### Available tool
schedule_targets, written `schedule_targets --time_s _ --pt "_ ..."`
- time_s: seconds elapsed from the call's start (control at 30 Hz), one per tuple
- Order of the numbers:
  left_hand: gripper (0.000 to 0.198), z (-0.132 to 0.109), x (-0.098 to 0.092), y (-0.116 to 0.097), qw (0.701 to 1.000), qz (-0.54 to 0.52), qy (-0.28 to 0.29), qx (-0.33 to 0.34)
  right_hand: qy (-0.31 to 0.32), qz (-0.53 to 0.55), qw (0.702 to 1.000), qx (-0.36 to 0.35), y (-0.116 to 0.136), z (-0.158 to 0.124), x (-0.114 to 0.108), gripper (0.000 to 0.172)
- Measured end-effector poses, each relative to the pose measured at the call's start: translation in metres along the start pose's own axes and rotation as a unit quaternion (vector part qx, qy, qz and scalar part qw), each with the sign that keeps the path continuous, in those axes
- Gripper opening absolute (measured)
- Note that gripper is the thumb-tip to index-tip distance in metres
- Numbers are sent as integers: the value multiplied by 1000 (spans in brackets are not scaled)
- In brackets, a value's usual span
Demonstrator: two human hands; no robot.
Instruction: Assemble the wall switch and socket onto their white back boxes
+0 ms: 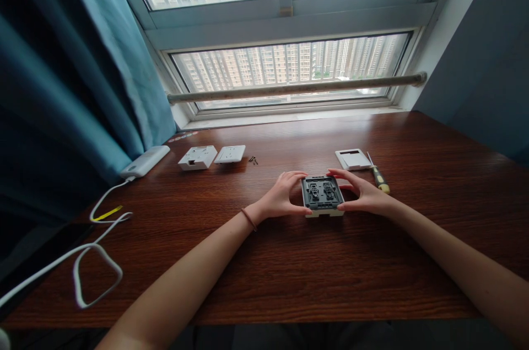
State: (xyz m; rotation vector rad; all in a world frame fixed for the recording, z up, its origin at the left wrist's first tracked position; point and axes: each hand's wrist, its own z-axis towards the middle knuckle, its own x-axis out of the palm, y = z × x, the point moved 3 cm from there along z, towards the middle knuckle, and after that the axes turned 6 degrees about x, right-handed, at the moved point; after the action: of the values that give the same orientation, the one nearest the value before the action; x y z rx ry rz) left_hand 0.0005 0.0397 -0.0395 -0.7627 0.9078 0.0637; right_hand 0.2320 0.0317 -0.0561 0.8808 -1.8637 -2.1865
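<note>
Between my two hands is a wall switch [323, 193], its dark grey inner mechanism facing up on a white box base. My left hand [285, 194] grips its left side, thumb at the near corner and fingers at the far one. On the opposite side my right hand [361, 193] holds it the same way. Behind my right hand lies a screwdriver [380, 180] with a yellow and black handle. Beside it rests a white switch cover plate [353, 159], flat on the table.
At the back left sit a white mounting box [198, 157], a white socket panel [230, 154] and several small screws [253, 160]. A white power strip [145, 161] with a looping cable [98, 251] lies by the blue curtain [124, 63]. The wooden table [330, 278] meets the window ledge.
</note>
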Motion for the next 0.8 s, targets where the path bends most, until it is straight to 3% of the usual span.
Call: schedule_targets --time_s 0.27,0.8 --pt "81 -1 3 -1 999 -39 -1 -23 10 -2 1000 4 4 0 1 79" --pt "85 2 10 -11 999 30 10 -39 43 17 998 34 5 -3 -8 83"
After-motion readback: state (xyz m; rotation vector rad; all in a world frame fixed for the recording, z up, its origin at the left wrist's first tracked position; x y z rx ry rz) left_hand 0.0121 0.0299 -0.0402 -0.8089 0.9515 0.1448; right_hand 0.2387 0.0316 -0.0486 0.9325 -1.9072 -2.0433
